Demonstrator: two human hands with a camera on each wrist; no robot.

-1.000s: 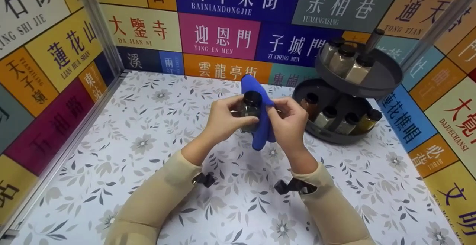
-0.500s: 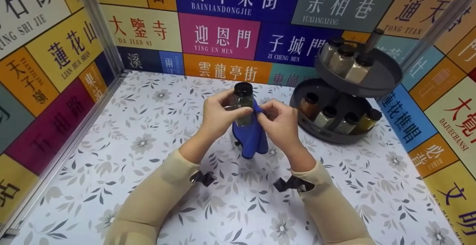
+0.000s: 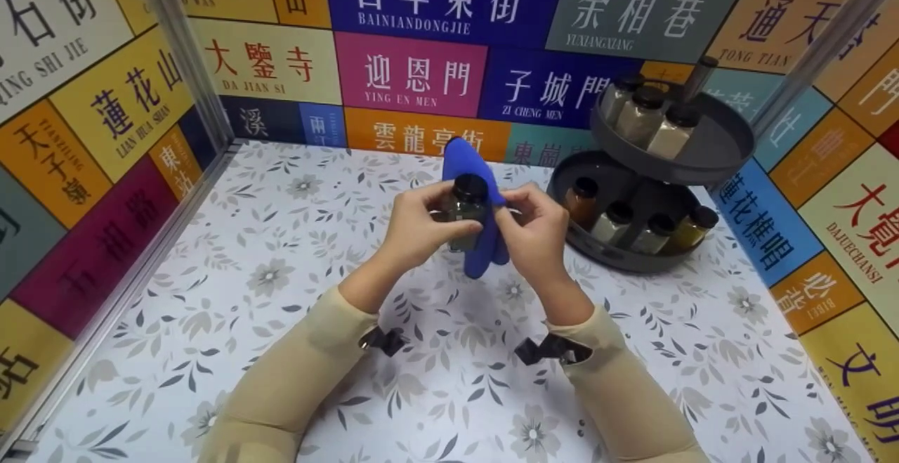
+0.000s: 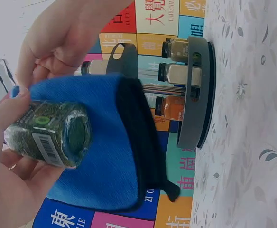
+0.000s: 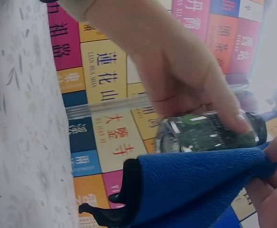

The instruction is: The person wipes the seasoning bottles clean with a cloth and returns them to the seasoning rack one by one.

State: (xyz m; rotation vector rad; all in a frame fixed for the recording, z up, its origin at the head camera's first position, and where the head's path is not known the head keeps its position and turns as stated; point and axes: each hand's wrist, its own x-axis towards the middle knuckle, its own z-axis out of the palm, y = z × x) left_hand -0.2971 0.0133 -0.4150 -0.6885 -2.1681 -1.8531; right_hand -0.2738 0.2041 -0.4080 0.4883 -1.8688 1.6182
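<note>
My left hand (image 3: 420,227) grips a glass spice jar (image 4: 58,133) with a black lid, its thumb across the near side; green flakes and a label with a barcode show through the left wrist view. Right beside the jar, my right hand (image 3: 535,231) pinches a blue cloth (image 5: 190,183) with a dark border and a small loop. The cloth hangs down along the jar's right side, and in the right wrist view it lies against the glass. Both hands hold these things above the table (image 3: 281,350).
A dark two-tier round rack (image 3: 632,259) stands at the back right. Its lower tray carries several jars, among them an orange-brown one (image 3: 581,199); pale jars (image 3: 639,115) stand in the upper tray. Printed panels (image 3: 414,73) wall in the table's back and sides.
The jar rose and shifted left half a second ago, and is now lower again. The cloth swung below and behind the jar, then back up along its right side. Both hands keep their hold.
</note>
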